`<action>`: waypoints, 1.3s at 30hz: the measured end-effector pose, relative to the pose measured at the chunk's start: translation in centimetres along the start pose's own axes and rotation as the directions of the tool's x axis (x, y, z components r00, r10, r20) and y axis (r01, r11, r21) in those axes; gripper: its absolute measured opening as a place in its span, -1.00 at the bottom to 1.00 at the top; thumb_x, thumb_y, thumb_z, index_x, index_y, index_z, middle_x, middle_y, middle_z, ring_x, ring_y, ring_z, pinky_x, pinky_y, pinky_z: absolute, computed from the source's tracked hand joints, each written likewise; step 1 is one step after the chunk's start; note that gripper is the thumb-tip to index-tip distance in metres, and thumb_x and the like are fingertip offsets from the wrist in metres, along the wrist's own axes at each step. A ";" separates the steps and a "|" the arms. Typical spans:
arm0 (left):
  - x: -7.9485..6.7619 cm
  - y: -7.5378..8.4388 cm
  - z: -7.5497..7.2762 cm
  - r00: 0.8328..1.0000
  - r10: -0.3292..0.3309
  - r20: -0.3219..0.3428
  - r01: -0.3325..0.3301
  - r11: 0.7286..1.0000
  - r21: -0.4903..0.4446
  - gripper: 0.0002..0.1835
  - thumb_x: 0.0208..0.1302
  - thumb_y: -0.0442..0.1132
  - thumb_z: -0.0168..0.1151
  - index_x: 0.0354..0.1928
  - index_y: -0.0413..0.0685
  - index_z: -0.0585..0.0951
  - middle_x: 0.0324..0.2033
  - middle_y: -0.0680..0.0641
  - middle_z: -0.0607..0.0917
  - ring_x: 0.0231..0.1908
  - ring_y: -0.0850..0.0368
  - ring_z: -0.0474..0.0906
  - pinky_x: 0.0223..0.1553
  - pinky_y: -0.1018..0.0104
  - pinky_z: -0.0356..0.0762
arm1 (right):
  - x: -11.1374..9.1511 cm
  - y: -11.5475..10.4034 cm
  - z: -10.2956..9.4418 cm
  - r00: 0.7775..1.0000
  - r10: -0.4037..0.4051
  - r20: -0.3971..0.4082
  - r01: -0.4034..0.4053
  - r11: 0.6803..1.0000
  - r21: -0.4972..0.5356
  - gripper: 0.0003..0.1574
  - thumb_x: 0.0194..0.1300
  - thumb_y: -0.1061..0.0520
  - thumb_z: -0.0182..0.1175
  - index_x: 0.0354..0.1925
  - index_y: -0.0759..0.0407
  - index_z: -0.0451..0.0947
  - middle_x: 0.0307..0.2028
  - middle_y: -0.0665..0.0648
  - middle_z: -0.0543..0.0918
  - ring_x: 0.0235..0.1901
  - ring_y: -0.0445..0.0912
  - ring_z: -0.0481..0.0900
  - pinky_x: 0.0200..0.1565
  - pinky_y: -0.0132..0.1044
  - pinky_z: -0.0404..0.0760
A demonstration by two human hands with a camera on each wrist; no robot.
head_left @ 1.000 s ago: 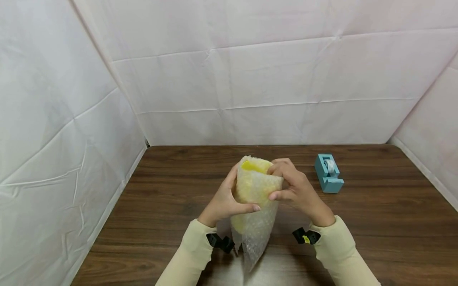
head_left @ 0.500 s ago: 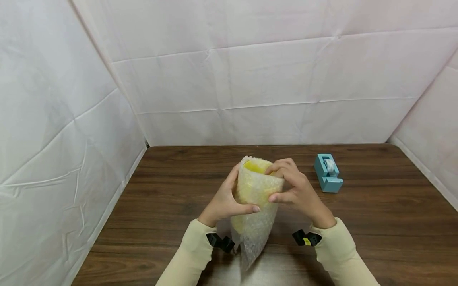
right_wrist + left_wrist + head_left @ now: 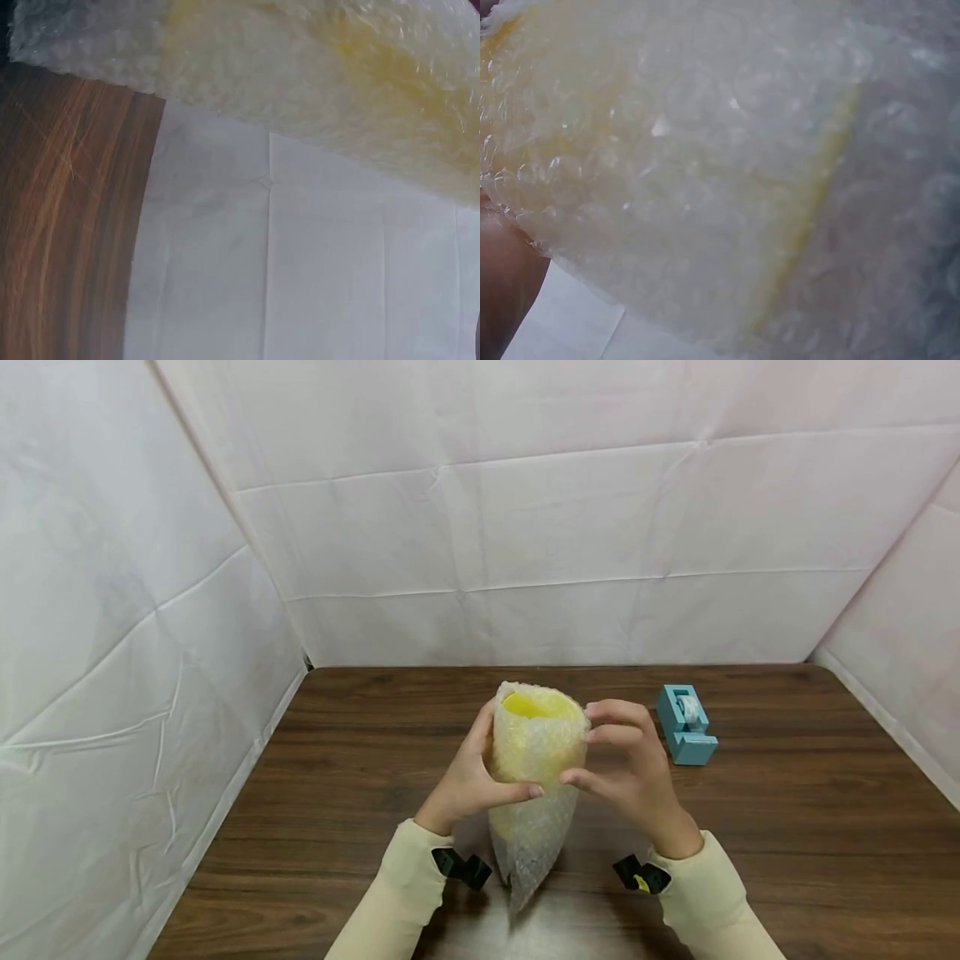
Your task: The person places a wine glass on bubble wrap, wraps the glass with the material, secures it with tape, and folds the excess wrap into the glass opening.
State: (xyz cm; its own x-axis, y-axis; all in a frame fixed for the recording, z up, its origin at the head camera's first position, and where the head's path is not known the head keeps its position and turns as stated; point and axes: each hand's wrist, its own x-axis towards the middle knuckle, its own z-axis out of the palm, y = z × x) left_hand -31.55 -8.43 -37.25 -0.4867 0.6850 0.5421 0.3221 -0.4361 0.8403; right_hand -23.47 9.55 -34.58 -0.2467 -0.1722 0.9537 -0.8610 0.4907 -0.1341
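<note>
A yellow, open-topped object (image 3: 526, 704) is wrapped in bubble wrap (image 3: 536, 810), which narrows to a pointed lower end. Its upper end tilts away from me, and the yellow inside shows at the opening. My left hand (image 3: 468, 777) grips the bundle from the left, thumb across the front and fingers hidden behind. At the right side, my right hand (image 3: 637, 768) touches the wrap near the rim with spread fingertips, the thumb on the front. In the left wrist view a yellow edge shows through the bubble wrap (image 3: 690, 187). The right wrist view shows the bundle's side.
A blue tape dispenser (image 3: 688, 727) with a roll of clear tape stands on the dark wooden table (image 3: 360, 760), to the right of my right hand. White cloth walls (image 3: 480, 527) enclose the table's back and sides.
My right fingers have come out of the opening and now touch the outside right of the rim. The opening looks rounder. My left hand keeps its grip.
</note>
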 end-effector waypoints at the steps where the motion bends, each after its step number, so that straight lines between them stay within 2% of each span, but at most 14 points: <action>1: 0.0 0.2 0.1 1.000 0.010 0.001 -0.010 1.000 -0.007 0.05 -0.14 -0.34 0.45 0.36 0.06 0.01 0.11 -0.23 0.32 -0.02 0.02 0.38 -0.13 0.09 0.51 | -0.1 0.1 0.0 0.999 -0.034 0.006 0.034 0.999 -0.033 -0.47 0.04 -0.02 0.30 -0.28 0.43 0.43 -0.17 0.35 0.44 -0.08 0.06 0.40 -0.01 -0.32 0.41; 3: 0.1 0.5 0.2 1.000 0.018 0.003 -0.018 1.000 -0.024 0.04 -0.14 -0.34 0.45 0.36 0.01 0.01 0.10 -0.26 0.31 -0.02 0.04 0.38 -0.13 0.11 0.51 | -0.3 0.3 0.1 0.996 -0.085 0.032 0.088 0.991 -0.098 -0.52 0.08 -0.05 0.26 -0.26 0.36 0.51 -0.19 0.33 0.49 -0.09 0.11 0.41 0.03 -0.27 0.39; 5: 0.1 0.6 0.2 1.000 0.027 0.003 -0.027 0.999 -0.034 0.03 -0.13 -0.33 0.45 0.35 -0.03 0.01 0.10 -0.27 0.31 -0.03 0.06 0.38 -0.13 0.13 0.52 | -0.4 0.3 0.1 0.993 -0.099 0.071 0.106 0.988 -0.115 -0.54 0.12 -0.05 0.23 -0.22 0.34 0.56 -0.18 0.32 0.53 -0.08 0.16 0.41 0.05 -0.22 0.38; 13: 0.0 0.7 0.1 0.999 0.043 -0.010 -0.044 0.998 -0.037 0.02 -0.13 -0.40 0.42 0.35 -0.08 0.00 0.08 -0.27 0.32 -0.03 0.06 0.40 -0.16 0.10 0.53 | -0.6 0.4 -0.2 0.973 -0.023 0.229 0.053 0.990 -0.128 -0.52 0.31 -0.04 0.04 -0.05 0.34 0.52 -0.05 0.24 0.54 0.08 0.18 0.35 0.15 -0.16 0.30; 16: -0.1 0.7 0.2 1.000 0.031 -0.002 -0.031 0.999 -0.027 0.05 -0.15 -0.42 0.43 0.36 -0.05 0.00 0.10 -0.28 0.31 -0.01 0.01 0.39 -0.13 0.11 0.52 | -0.5 0.5 -0.3 0.963 -0.013 0.270 0.051 0.990 -0.132 -0.58 0.35 0.00 0.00 -0.08 0.30 0.53 -0.09 0.20 0.56 0.07 0.17 0.37 0.16 -0.16 0.29; 23: -0.1 0.7 0.3 0.999 0.038 0.027 -0.038 0.999 -0.002 0.08 -0.18 -0.45 0.44 0.37 -0.06 -0.02 0.10 -0.34 0.29 -0.01 -0.31 0.31 -0.11 0.13 0.51 | -0.4 0.6 -0.7 0.938 0.007 0.347 0.018 0.997 -0.071 -0.69 0.39 0.04 -0.08 -0.30 0.18 0.52 -0.31 0.06 0.57 -0.07 0.11 0.41 0.11 -0.20 0.29; 27: -0.2 0.7 0.3 0.998 0.032 0.047 -0.032 0.999 -0.003 0.08 -0.16 -0.43 0.44 0.37 0.01 -0.02 0.11 -0.32 0.28 0.01 -0.31 0.29 -0.11 0.14 0.51 | 0.0 0.2 -0.7 0.933 0.010 0.358 0.002 0.999 -0.035 -0.68 0.40 0.05 -0.10 -0.37 0.16 0.49 -0.38 0.02 0.54 -0.13 0.08 0.41 0.08 -0.20 0.29; 31: -0.1 0.7 0.4 0.998 0.044 0.050 -0.043 0.999 -0.005 0.09 -0.18 -0.45 0.44 0.37 -0.01 -0.03 0.12 -0.31 0.27 0.02 -0.28 0.29 -0.10 0.13 0.50 | 0.8 -0.6 -0.5 0.953 0.018 0.304 -0.010 1.000 -0.027 -0.66 0.38 0.03 -0.07 -0.39 0.20 0.50 -0.24 0.23 0.51 -0.07 0.12 0.36 0.08 -0.23 0.28; 34: -0.1 0.7 0.4 0.998 0.050 0.044 -0.050 0.999 0.012 0.10 -0.18 -0.44 0.44 0.38 0.00 -0.03 0.14 -0.28 0.28 0.02 -0.21 0.31 -0.08 0.14 0.49 | 1.3 -1.4 -0.3 0.964 0.075 0.255 -0.070 0.997 -0.026 -0.61 0.35 -0.01 -0.02 -0.31 0.31 0.50 -0.04 0.46 0.38 0.05 0.17 0.29 0.09 -0.30 0.30; 36: -0.1 0.7 0.4 0.998 0.057 0.038 -0.058 0.998 0.025 0.10 -0.18 -0.42 0.45 0.38 0.00 -0.03 0.15 -0.25 0.29 0.03 -0.16 0.31 -0.06 0.15 0.48 | 1.4 -1.6 -0.3 0.959 0.148 0.243 -0.151 0.989 -0.007 -0.49 0.32 -0.06 0.02 -0.15 0.43 0.46 0.08 0.54 0.26 0.13 0.20 0.25 0.10 -0.35 0.32; 37: -0.1 0.7 0.4 0.998 0.059 0.035 -0.060 0.998 0.029 0.10 -0.18 -0.41 0.46 0.38 0.01 -0.03 0.16 -0.24 0.28 0.04 -0.15 0.31 -0.04 0.15 0.47 | 1.3 -1.7 -0.4 0.946 0.202 0.252 -0.210 0.978 0.006 -0.40 0.30 -0.09 0.04 -0.03 0.45 0.40 0.15 0.53 0.20 0.18 0.19 0.22 0.11 -0.36 0.32; 39: -0.1 0.6 0.4 0.997 0.067 0.030 -0.068 0.997 0.037 0.10 -0.18 -0.37 0.47 0.38 0.01 -0.03 0.17 -0.23 0.28 0.05 -0.15 0.30 -0.01 0.17 0.44 | 1.1 -1.7 -0.5 0.906 0.318 0.280 -0.340 0.940 0.035 -0.20 0.26 -0.14 0.07 0.19 0.44 0.20 0.26 0.47 0.09 0.26 0.15 0.12 0.18 -0.37 0.24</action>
State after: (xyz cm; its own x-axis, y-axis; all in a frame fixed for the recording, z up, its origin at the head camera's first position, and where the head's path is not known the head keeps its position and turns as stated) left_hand -30.96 -8.53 -36.76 -0.4399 0.6712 0.5966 0.3841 -0.4599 0.8006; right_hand -22.06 9.01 -33.18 -0.6216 -0.2393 0.7459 -0.7406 0.4898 -0.4601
